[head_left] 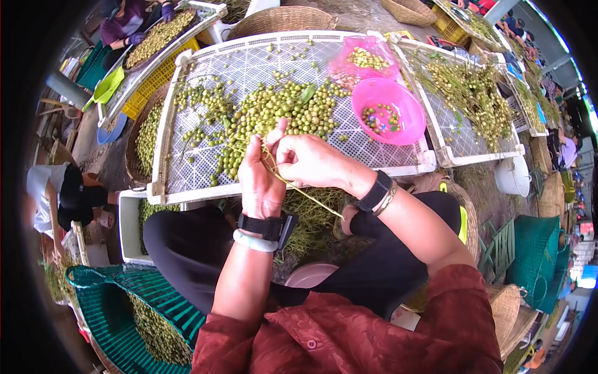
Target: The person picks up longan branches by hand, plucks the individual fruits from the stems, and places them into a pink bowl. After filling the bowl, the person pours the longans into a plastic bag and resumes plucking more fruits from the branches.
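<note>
Left hand: at frame centre, the left hand [261, 171] is upright, thumb and fingers drawn together on the upper end of a thin stem.
Right hand: just right of it, the right hand [311, 161] has its fingers curled inward; fingertips partly hidden, so whether they grip the stem cannot be told.
Stem position: the stem [311, 198] emerges between the hands and passes below the right hand in the frame.
Stem axis: slanting, from the left fingers down toward lower centre-right; lower end free.
Nearer hand: left, at the upper end; right stands alongside.
Fruit pile: round green fruits [280, 115] directly beyond the fingertips, upper centre.
Tray: white mesh tray [374, 154] bearing the pile.
Bowl: pink bowl [406, 100], upper right of the hands, some fruits inside.
Below hands: heaped stems [305, 227], lower centre, between the legs.
Far right: second tray [453, 137] carrying fruiting stems [483, 93].
</note>
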`<state>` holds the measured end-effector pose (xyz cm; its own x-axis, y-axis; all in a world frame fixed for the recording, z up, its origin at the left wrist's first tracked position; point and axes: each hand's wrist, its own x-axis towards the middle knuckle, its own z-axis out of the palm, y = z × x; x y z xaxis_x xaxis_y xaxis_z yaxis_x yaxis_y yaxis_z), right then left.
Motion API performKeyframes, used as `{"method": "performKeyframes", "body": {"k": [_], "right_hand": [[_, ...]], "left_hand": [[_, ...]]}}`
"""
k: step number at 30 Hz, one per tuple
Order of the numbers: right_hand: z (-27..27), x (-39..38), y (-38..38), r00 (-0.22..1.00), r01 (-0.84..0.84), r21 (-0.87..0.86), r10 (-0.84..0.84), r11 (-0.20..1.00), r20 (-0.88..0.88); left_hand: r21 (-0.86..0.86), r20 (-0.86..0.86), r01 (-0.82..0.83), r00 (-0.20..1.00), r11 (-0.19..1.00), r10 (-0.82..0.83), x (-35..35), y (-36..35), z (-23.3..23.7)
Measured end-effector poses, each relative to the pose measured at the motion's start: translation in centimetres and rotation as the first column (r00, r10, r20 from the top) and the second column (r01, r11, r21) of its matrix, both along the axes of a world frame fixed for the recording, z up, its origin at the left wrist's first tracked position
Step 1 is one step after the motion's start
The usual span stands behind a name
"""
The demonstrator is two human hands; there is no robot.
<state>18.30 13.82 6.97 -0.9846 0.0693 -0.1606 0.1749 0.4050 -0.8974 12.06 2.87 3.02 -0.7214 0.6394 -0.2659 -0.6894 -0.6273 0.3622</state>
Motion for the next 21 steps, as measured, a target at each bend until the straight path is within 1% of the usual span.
{"method": "performKeyframes", "body": {"k": [1,2,3,4,5,7,8,9,10,11,12,13,14,15,17,18,19,20,21], "right_hand": [[-0.2,0.0,0.2,1.0,-0.014,-0.07,0.015,0.997,0.013],[-0.4,0.0,0.5,0.999,-0.03,-0.139,0.034,0.99,0.024],[-0.4,0.0,0.8,0.998,-0.045,-0.207,0.053,0.977,0.033],[0.4,0.3,1.3,0.997,-0.083,-0.173,0.083,0.981,-0.006],[-0.1,0.4,2.3,0.992,-0.074,-0.079,0.065,0.994,-0.107],[-1.1,-0.1,5.3,0.95,-0.036,0.106,0.067,0.994,-0.306],[-1.1,-0.1,7.5,0.961,0.039,0.083,-0.015,0.996,-0.277],[-0.8,0.2,10.0,0.964,0.116,0.062,-0.097,0.991,-0.247],[0.1,0.8,12.1,0.953,0.222,0.098,-0.194,0.97,-0.231],[1.0,1.3,14.1,0.933,0.322,0.137,-0.289,0.937,-0.217],[1.2,1.7,15.9,0.929,0.362,0.262,-0.324,0.894,-0.177],[1.2,1.8,17.6,0.922,0.386,0.381,-0.36,0.84,-0.142],[-0.1,1.5,19.9,0.945,0.312,0.507,-0.316,0.803,-0.081],[-0.2,0.7,19.5,0.948,0.291,0.549,-0.312,0.783,-0.057],[-0.2,-0.5,18.2,0.952,0.242,0.632,-0.305,0.737,-0.009],[-0.4,-2.2,17.9,0.974,0.166,0.611,-0.227,0.774,0.024],[-1.0,-4.0,17.0,0.981,0.156,0.625,-0.196,0.765,-0.005],[-1.8,-5.9,15.7,0.986,0.149,0.638,-0.165,0.755,-0.036],[-2.7,-7.8,14.5,0.989,0.145,0.652,-0.134,0.744,-0.067]], "left_hand": [[0.042,-0.015,0.0,1.0,0.999,0.0,-0.2,0.0,-0.2],[0.021,0.01,-0.018,1.0,1.0,0.017,-0.3,0.1,-0.3],[0.07,-0.007,0.008,1.0,0.997,-0.007,-0.4,-0.1,-0.5],[0.119,0.015,-0.034,0.999,0.992,0.032,-1.1,-0.3,-1.5],[0.167,0.041,-0.078,0.997,0.983,0.072,-1.6,-0.4,-2.5],[-0.033,-0.062,-0.137,0.989,0.99,0.134,-0.8,-0.4,0.3],[-0.071,-0.195,-0.029,0.981,0.997,0.015,-0.9,-1.1,0.4],[-0.122,-0.32,0.074,0.941,0.99,-0.11,-1.2,-1.7,0.5],[-0.248,-0.419,0.154,0.873,0.956,-0.249,-0.8,-2.1,1.0],[-0.437,-0.464,0.232,0.77,0.869,-0.439,-0.5,-2.9,1.3],[-0.601,-0.436,0.295,0.659,0.743,-0.614,-0.3,-3.4,1.4],[-0.747,-0.366,0.322,0.533,0.582,-0.763,-0.2,-4.0,1.4],[-0.778,-0.38,0.334,0.426,0.533,-0.821,0.3,-4.3,0.5],[-0.811,-0.389,0.329,0.316,0.485,-0.865,0.7,-4.3,-0.8],[-0.888,-0.44,0.164,-0.031,0.43,-0.897,1.1,-4.4,-4.1],[-0.94,-0.334,0.113,-0.099,0.323,-0.938,1.6,-4.2,-5.4],[-0.976,-0.218,0.055,-0.159,0.212,-0.963,2.0,-3.7,-6.0],[-1.0,0.028,0.006,-0.176,-0.029,-0.984,2.4,-3.2,-6.4],[-0.974,-0.04,-0.21,-0.215,0.086,-0.976,2.7,-3.5,-7.7]]}}
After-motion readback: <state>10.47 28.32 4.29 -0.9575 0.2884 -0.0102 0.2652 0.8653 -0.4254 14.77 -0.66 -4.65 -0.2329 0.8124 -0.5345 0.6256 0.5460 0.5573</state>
